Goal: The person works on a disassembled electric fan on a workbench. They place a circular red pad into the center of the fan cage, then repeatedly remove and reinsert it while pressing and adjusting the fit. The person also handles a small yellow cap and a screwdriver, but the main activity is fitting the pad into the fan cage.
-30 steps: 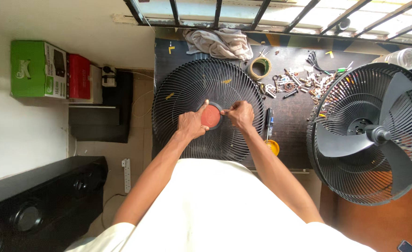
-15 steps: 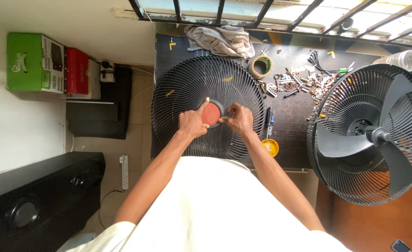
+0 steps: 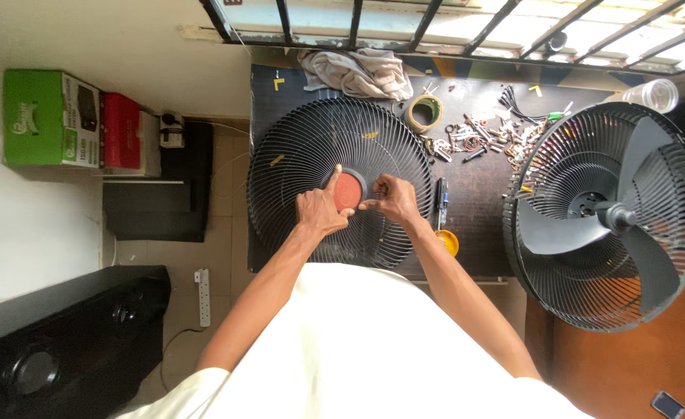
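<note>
- Green carton [image 3: 48, 118] and red box [image 3: 121, 130] far left on a shelf; black speaker cabinet [image 3: 40, 349] below, cut off by the frame edge.
- Left hand [image 3: 321, 209] spread on the fan guard grille [image 3: 296, 167], index finger out along the rim of the red hub cap [image 3: 348, 190], gripping nothing.
- Right hand [image 3: 393, 200] pinching the cap's right edge; fingertips partly hidden.
- Tape roll [image 3: 424, 113], blurred heap of small parts [image 3: 482, 138].
- Bladed fan [image 3: 606, 217] far right.

Bare forearms extend from a loose, pale cream short-sleeved shirt; no gloves.
</note>
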